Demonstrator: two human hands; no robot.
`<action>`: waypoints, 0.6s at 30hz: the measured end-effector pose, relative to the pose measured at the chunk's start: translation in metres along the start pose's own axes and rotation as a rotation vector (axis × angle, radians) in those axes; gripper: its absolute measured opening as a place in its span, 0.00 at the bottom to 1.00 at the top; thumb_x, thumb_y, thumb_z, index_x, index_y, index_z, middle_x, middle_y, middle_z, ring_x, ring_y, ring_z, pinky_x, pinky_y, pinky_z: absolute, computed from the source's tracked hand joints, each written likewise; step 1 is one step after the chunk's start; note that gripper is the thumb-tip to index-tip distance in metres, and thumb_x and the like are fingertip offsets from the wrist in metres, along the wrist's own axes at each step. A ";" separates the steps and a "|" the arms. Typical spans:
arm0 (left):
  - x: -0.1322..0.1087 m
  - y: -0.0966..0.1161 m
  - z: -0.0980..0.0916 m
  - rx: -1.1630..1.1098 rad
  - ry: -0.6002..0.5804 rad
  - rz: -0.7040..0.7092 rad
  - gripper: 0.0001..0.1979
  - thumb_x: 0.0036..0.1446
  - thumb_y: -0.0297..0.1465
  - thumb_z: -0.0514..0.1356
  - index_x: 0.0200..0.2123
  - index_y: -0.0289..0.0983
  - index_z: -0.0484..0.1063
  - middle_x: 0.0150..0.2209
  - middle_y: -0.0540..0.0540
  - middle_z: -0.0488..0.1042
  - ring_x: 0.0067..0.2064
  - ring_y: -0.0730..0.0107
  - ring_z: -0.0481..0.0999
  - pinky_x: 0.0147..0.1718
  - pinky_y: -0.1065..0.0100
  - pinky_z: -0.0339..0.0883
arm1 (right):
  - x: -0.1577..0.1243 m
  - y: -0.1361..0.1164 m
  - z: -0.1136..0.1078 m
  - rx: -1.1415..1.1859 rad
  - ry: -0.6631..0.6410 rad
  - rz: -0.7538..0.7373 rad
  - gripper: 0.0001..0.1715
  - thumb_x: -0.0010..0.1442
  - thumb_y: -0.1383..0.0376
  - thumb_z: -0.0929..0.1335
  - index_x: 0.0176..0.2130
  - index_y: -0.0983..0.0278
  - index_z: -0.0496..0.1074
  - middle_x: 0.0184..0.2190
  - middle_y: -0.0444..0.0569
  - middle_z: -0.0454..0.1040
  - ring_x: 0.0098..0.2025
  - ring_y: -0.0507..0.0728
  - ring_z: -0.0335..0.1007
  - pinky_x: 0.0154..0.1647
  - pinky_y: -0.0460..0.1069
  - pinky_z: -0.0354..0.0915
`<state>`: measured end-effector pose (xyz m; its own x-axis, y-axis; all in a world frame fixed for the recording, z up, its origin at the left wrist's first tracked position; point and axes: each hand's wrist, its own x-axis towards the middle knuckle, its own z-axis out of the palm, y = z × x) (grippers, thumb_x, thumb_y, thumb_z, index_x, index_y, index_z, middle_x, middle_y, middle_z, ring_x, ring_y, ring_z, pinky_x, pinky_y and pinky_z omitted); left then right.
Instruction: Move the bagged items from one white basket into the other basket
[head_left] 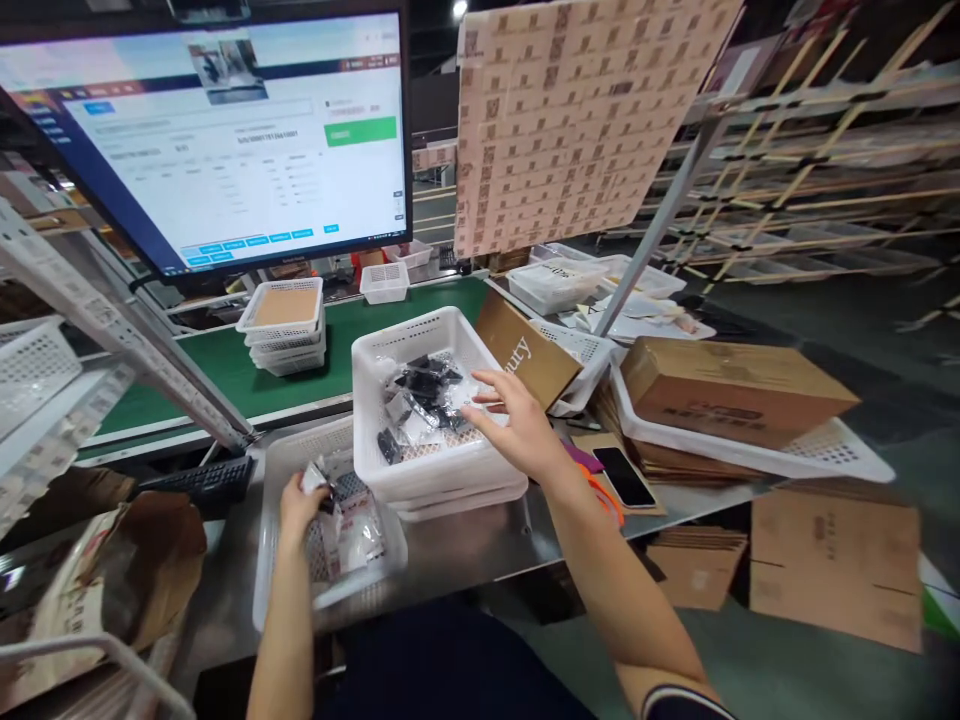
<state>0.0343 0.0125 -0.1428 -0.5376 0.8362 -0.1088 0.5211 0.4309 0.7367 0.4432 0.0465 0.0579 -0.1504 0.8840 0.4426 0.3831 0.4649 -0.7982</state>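
Observation:
My left hand (298, 512) is closed on a small clear plastic packet (318, 484) with something dark in it. It is over a low white basket (264, 560), where more clear bags (361, 535) lie. My right hand (519, 428) hovers at the right side of a taller white basket (397, 484), fingers spread and holding nothing I can see. Inside that basket are several black items in clear plastic bags (427, 390); what they are is too small to tell. The taller basket appears stacked on others and overlaps the low basket.
Behind the baskets runs a green conveyor belt (202, 380) carrying stacked white baskets (286, 350). A monitor (225, 150) hangs above. To the right are a phone (624, 477), orange-handled scissors (600, 492) and a cardboard box (720, 395) on a white tray. A metal post (667, 210) slants nearby.

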 end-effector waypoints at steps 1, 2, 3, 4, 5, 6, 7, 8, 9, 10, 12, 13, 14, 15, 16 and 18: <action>0.003 0.012 -0.018 -0.105 0.061 0.009 0.18 0.45 0.34 0.69 0.40 0.39 0.70 0.38 0.43 0.78 0.44 0.50 0.82 0.43 0.58 0.74 | 0.003 -0.002 0.001 0.028 -0.007 -0.009 0.32 0.63 0.48 0.72 0.60 0.60 0.73 0.64 0.60 0.71 0.51 0.64 0.82 0.53 0.61 0.78; 0.003 0.026 -0.035 -0.258 0.106 0.027 0.21 0.43 0.35 0.71 0.41 0.39 0.71 0.37 0.47 0.77 0.40 0.58 0.81 0.39 0.63 0.73 | 0.006 -0.004 0.005 0.061 -0.025 -0.019 0.30 0.63 0.48 0.72 0.59 0.60 0.74 0.63 0.60 0.71 0.51 0.64 0.82 0.52 0.60 0.78; 0.002 0.042 -0.049 -0.545 0.132 0.057 0.24 0.38 0.34 0.74 0.41 0.39 0.72 0.35 0.49 0.77 0.36 0.63 0.78 0.36 0.66 0.72 | 0.009 -0.006 0.010 0.097 -0.054 -0.028 0.29 0.63 0.48 0.72 0.58 0.60 0.74 0.62 0.59 0.72 0.50 0.63 0.82 0.51 0.60 0.78; -0.001 0.058 -0.062 -0.831 0.122 0.080 0.29 0.31 0.32 0.77 0.40 0.38 0.73 0.34 0.51 0.77 0.33 0.67 0.77 0.34 0.68 0.72 | 0.012 -0.009 0.017 0.135 -0.096 -0.034 0.28 0.63 0.49 0.72 0.56 0.60 0.75 0.61 0.59 0.73 0.50 0.63 0.82 0.51 0.60 0.78; -0.005 0.075 -0.071 -1.050 0.104 0.094 0.32 0.27 0.30 0.79 0.40 0.38 0.74 0.34 0.51 0.78 0.32 0.69 0.77 0.34 0.69 0.72 | 0.015 -0.012 0.026 0.176 -0.151 -0.031 0.28 0.62 0.49 0.72 0.56 0.60 0.75 0.60 0.59 0.73 0.50 0.63 0.82 0.50 0.59 0.78; -0.009 0.091 -0.077 -1.182 0.097 0.111 0.32 0.25 0.30 0.80 0.39 0.38 0.74 0.35 0.51 0.79 0.34 0.69 0.78 0.36 0.70 0.74 | 0.017 -0.016 0.037 0.219 -0.212 -0.017 0.28 0.62 0.49 0.73 0.56 0.60 0.74 0.60 0.59 0.74 0.51 0.64 0.81 0.48 0.59 0.78; -0.012 0.105 -0.080 -1.285 0.083 0.112 0.32 0.24 0.29 0.80 0.37 0.37 0.75 0.35 0.51 0.80 0.35 0.69 0.78 0.37 0.70 0.75 | 0.019 -0.020 0.048 0.265 -0.275 0.007 0.30 0.62 0.49 0.73 0.57 0.60 0.73 0.61 0.59 0.73 0.53 0.64 0.80 0.48 0.58 0.77; -0.015 0.118 -0.080 -1.349 0.064 0.104 0.30 0.26 0.29 0.80 0.36 0.37 0.75 0.36 0.50 0.80 0.36 0.69 0.79 0.39 0.70 0.76 | 0.019 -0.024 0.060 0.313 -0.336 0.044 0.33 0.61 0.48 0.74 0.59 0.60 0.71 0.63 0.60 0.72 0.55 0.65 0.79 0.47 0.58 0.77; -0.018 0.129 -0.078 -1.397 0.035 0.088 0.27 0.28 0.28 0.79 0.36 0.36 0.76 0.36 0.50 0.81 0.36 0.70 0.80 0.39 0.71 0.76 | 0.019 -0.029 0.072 0.365 -0.392 0.091 0.38 0.59 0.48 0.75 0.62 0.59 0.69 0.66 0.61 0.70 0.58 0.66 0.78 0.47 0.57 0.77; -0.021 0.138 -0.074 -1.442 -0.006 0.065 0.25 0.30 0.27 0.79 0.36 0.36 0.77 0.35 0.49 0.81 0.36 0.70 0.80 0.39 0.72 0.76 | 0.019 -0.033 0.084 0.419 -0.445 0.141 0.44 0.58 0.47 0.76 0.66 0.59 0.65 0.69 0.63 0.67 0.59 0.66 0.76 0.47 0.56 0.77; -0.028 0.151 -0.061 -1.491 -0.092 0.046 0.23 0.33 0.27 0.78 0.37 0.35 0.79 0.35 0.49 0.81 0.36 0.71 0.80 0.38 0.74 0.75 | 0.019 -0.040 0.107 0.521 -0.535 0.232 0.57 0.55 0.45 0.77 0.73 0.58 0.57 0.72 0.64 0.62 0.57 0.64 0.76 0.45 0.55 0.78; -0.032 0.156 -0.054 -1.509 -0.131 0.048 0.23 0.33 0.27 0.78 0.38 0.34 0.80 0.35 0.48 0.82 0.36 0.70 0.80 0.37 0.74 0.76 | 0.020 -0.042 0.117 0.565 -0.566 0.265 0.61 0.53 0.45 0.78 0.75 0.57 0.55 0.72 0.64 0.62 0.54 0.62 0.76 0.43 0.54 0.78; -0.037 0.159 -0.046 -1.522 -0.163 0.053 0.24 0.33 0.27 0.78 0.38 0.34 0.81 0.35 0.48 0.82 0.37 0.69 0.81 0.38 0.73 0.77 | 0.023 -0.043 0.124 0.601 -0.578 0.283 0.63 0.53 0.45 0.78 0.76 0.57 0.54 0.71 0.63 0.63 0.51 0.61 0.76 0.40 0.54 0.78; -0.042 0.162 -0.039 -1.529 -0.189 0.066 0.24 0.32 0.28 0.78 0.38 0.35 0.81 0.36 0.47 0.82 0.37 0.67 0.81 0.39 0.71 0.78 | 0.027 -0.043 0.128 0.621 -0.568 0.280 0.62 0.52 0.45 0.78 0.76 0.57 0.56 0.68 0.62 0.66 0.48 0.60 0.76 0.39 0.54 0.78; -0.046 0.164 -0.034 -1.529 -0.220 0.079 0.23 0.32 0.29 0.78 0.37 0.35 0.81 0.36 0.46 0.83 0.38 0.65 0.82 0.41 0.68 0.80 | 0.032 -0.041 0.130 0.622 -0.536 0.260 0.60 0.51 0.46 0.78 0.74 0.58 0.60 0.64 0.60 0.70 0.46 0.59 0.76 0.39 0.53 0.77; -0.054 0.164 -0.025 -1.485 -0.279 0.118 0.22 0.33 0.30 0.75 0.38 0.37 0.81 0.38 0.45 0.84 0.39 0.60 0.83 0.42 0.62 0.82 | 0.046 -0.038 0.123 0.589 -0.438 0.194 0.51 0.48 0.50 0.79 0.66 0.62 0.70 0.51 0.53 0.76 0.43 0.58 0.75 0.41 0.53 0.76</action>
<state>0.1318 0.0298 0.0009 -0.3137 0.9495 0.0037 -0.6617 -0.2214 0.7163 0.3097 0.0754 0.0579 -0.5253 0.8343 0.1676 -0.0919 0.1402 -0.9859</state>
